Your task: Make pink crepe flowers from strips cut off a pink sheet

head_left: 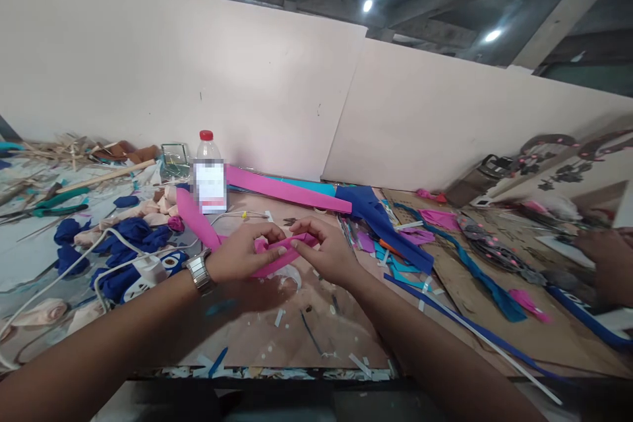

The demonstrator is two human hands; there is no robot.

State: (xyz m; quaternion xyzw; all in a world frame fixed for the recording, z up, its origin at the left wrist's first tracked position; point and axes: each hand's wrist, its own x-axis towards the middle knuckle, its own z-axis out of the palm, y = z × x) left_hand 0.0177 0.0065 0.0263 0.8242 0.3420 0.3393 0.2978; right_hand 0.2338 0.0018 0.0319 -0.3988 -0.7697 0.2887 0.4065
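Observation:
Between my two hands is a pink strip [277,266], folded over itself and pinched near its right end. My left hand [242,252], with a metal watch at the wrist, has thumb and fingers closed on the strip. Facing it, my right hand [327,252] pinches the same strip between thumb and fingertips. The strip's tail [195,219] runs back to the left behind my left hand. Another pink strip [291,191] lies along the back of the table, and a dark blue strip [395,234] rests to the right of my hands.
Blue and cream fabric rolls [136,234] and a white power strip [143,283] with cables lie left. Behind them stands a red-capped bottle [206,145]. Green-handled pliers [62,203] are far left. Another person's hand [606,254] is at right, near a dark bottle [477,181].

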